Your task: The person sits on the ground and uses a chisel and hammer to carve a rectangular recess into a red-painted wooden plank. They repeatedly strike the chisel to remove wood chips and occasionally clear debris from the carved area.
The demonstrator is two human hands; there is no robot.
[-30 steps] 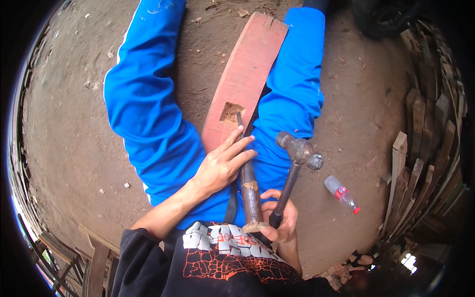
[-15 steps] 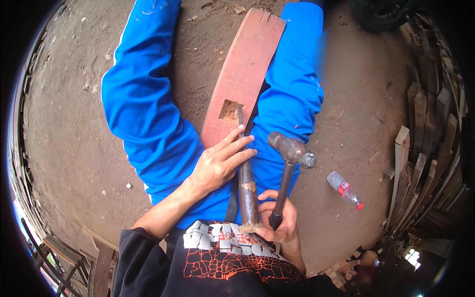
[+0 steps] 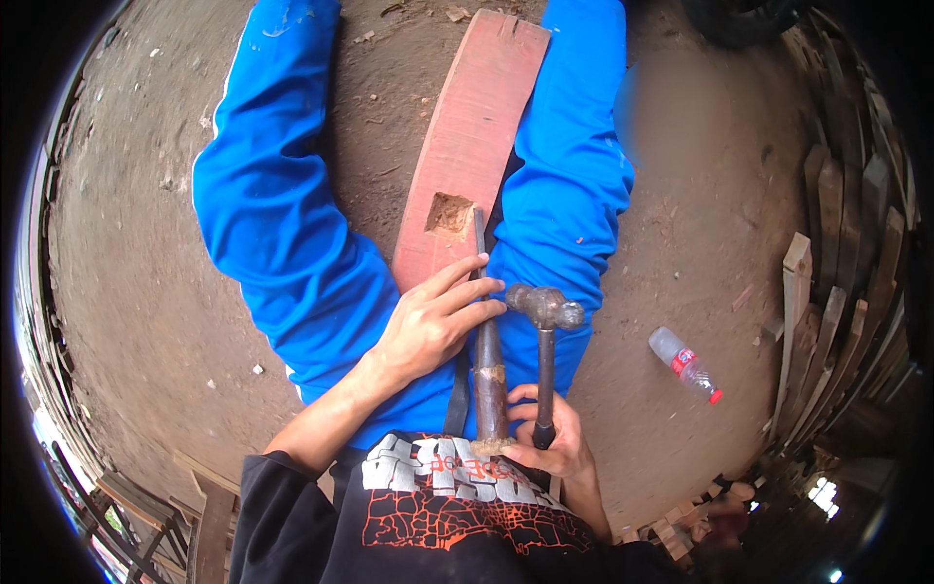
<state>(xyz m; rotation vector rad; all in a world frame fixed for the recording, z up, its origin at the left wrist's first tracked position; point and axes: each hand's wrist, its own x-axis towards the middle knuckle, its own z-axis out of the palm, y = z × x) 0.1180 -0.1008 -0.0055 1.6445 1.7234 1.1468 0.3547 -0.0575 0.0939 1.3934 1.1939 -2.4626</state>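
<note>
A red-faced wooden board lies between the legs in blue trousers, with a rough square recess cut in it. My left hand has its fingers round a long steel chisel with a worn wooden handle; the blade's tip sits at the recess's right edge and the handle's end is by my black shirt. My right hand, low beside that handle, grips a ball-peen hammer, its head raised just right of the chisel, near my left fingertips.
A plastic bottle with a red cap lies on the dirt floor to the right. Stacked planks line the right side, a black tyre is at top right, and wooden pieces lie at lower left.
The hammer head has swung down and leftward toward the chisel shaft. The chisel's tip has shifted slightly right to the recess's edge. The board appears a little higher and further left in view.
</note>
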